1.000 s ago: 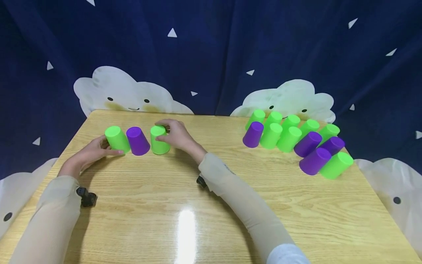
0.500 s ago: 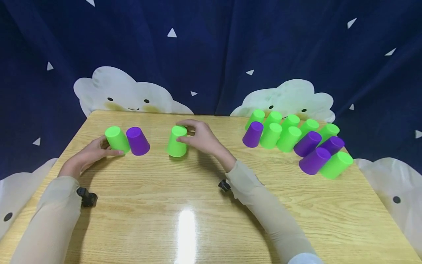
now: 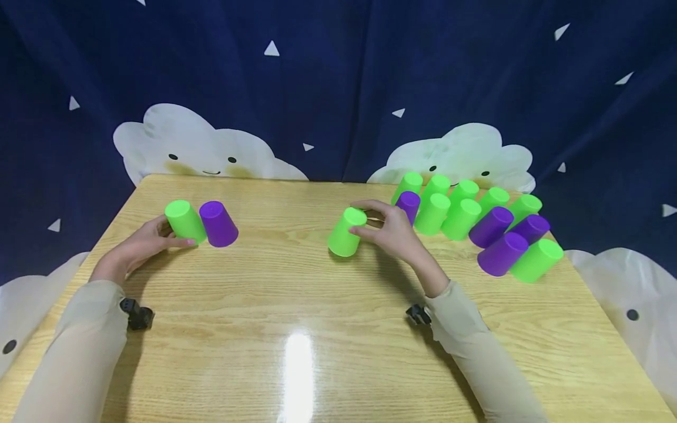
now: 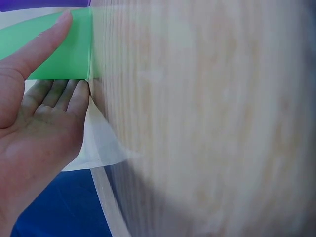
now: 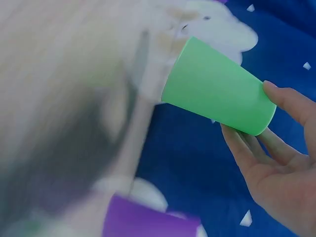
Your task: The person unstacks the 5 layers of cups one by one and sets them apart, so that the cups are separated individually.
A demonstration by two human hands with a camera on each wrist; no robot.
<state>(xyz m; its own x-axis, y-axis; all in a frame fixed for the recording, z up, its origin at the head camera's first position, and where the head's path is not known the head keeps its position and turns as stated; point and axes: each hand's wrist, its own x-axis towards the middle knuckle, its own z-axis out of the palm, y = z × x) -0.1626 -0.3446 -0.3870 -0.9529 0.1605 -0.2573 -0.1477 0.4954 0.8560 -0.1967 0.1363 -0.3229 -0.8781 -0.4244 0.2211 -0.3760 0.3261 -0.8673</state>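
Between the thumb and fingers of my right hand (image 3: 391,230) is a green cup (image 3: 347,232), pinched near its narrow upper end. It is upside down and tilted; the right wrist view shows the cup (image 5: 219,89) held off the table. At the left, my left hand (image 3: 145,244) holds another upside-down green cup (image 3: 185,222) standing on the table. In the left wrist view its thumb (image 4: 47,44) lies along the cup's side, and the other fingers touch the cup from below in that view. Right beside that cup stands an upside-down purple cup (image 3: 219,224).
Several upside-down green and purple cups stand grouped at the back right, including a purple cup (image 3: 409,204) partly behind my right hand and a green cup (image 3: 537,261) at the near end. A dark blue curtain (image 3: 338,88) with clouds hangs behind the wooden table (image 3: 222,352).
My right hand has carried its green cup rightward, away from the purple cup and towards the group at the right. The left hand and its green cup have stayed in place.
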